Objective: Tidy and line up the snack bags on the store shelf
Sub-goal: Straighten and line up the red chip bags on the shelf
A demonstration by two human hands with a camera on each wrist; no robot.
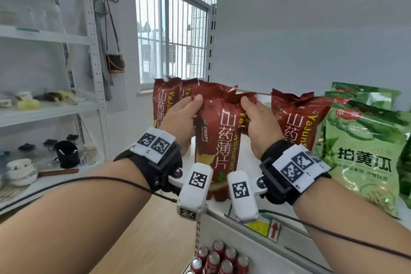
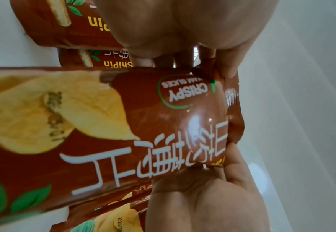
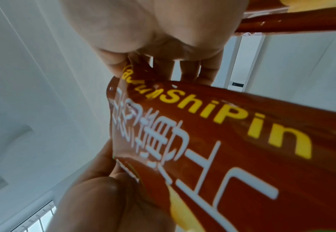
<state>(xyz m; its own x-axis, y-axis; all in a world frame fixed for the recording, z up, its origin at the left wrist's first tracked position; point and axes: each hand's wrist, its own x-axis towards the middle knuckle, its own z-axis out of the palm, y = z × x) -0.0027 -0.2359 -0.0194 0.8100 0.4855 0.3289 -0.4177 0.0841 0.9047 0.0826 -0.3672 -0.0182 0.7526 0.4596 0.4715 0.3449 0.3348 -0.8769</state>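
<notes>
A tall red-brown snack bag (image 1: 216, 138) with white characters stands upright on the white shelf (image 1: 251, 147), held between both hands. My left hand (image 1: 182, 118) pinches its top left corner, thumb in front. My right hand (image 1: 258, 122) pinches the top right corner. In the left wrist view the same red bag (image 2: 143, 133) fills the picture, with my left hand (image 2: 213, 66) above it. The right wrist view shows the red bag (image 3: 232, 149) gripped by my right hand (image 3: 143, 62). More red bags stand behind at the left (image 1: 163, 100) and to the right (image 1: 295, 118).
Green cucumber-flavour bags (image 1: 364, 149) stand to the right of the red ones. Red drink cans (image 1: 216, 260) sit on the shelf level below. A price strip (image 1: 264, 227) runs along the shelf's front edge. A white rack (image 1: 51, 104) with dishes is at the left, by a barred window (image 1: 173, 29).
</notes>
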